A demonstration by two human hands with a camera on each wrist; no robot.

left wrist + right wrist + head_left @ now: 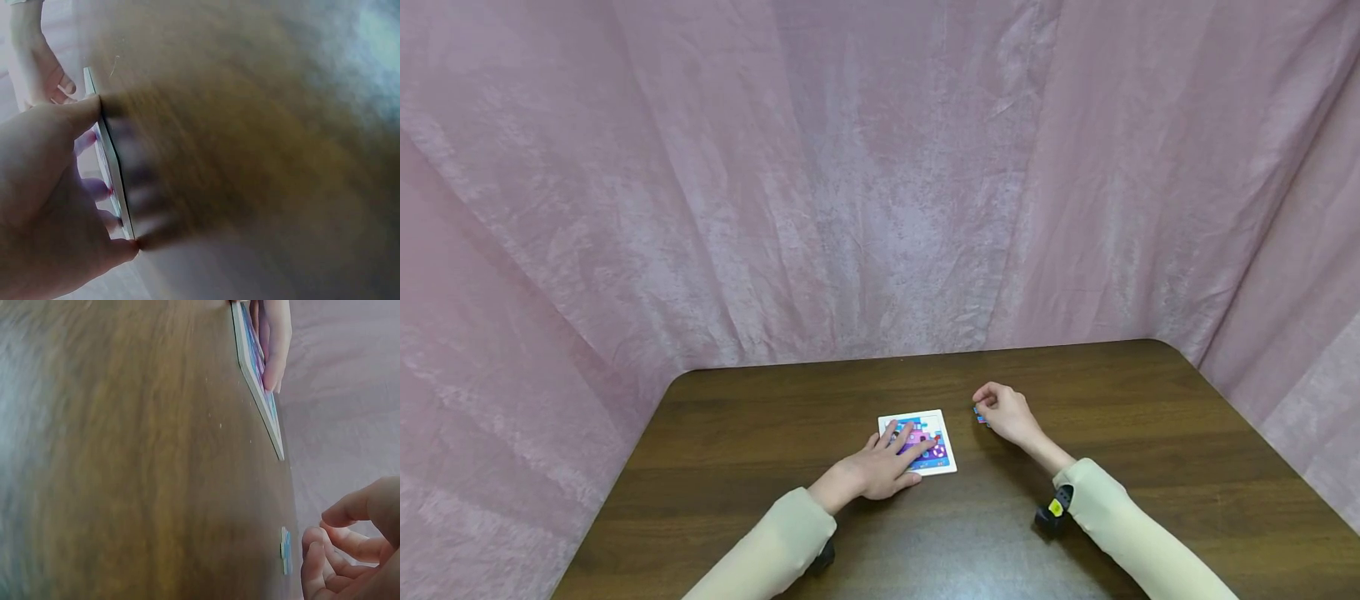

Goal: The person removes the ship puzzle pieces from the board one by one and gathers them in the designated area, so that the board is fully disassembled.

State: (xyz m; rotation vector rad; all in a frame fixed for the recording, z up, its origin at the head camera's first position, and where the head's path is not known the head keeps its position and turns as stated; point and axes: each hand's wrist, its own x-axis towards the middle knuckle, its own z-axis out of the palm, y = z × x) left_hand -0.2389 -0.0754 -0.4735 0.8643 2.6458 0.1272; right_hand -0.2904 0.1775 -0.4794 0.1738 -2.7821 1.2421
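Observation:
A small jigsaw puzzle in a white frame (pixel 950 464) lies on the table, with a blue, pink and purple picture. White patches show near its upper edge. My left hand (pixel 880 471) rests on it with spread fingers, covering its left part. In the left wrist view, the thumb and another finger touch the frame's near edge. To the right, my right hand (pixel 1009 415) hovers by a small blue and pink puzzle piece (pixel 981 417). The right wrist view shows the piece (pixel 285 551) apart from the loosely bent fingers; nothing is visible between the fingertips.
The brown wooden table (pixel 760 442) has rounded far corners. Pink curtains (pixel 880 183) hang behind it and along its sides. A dark strap device (pixel 1054 510) sits on the right wrist, close above the tabletop.

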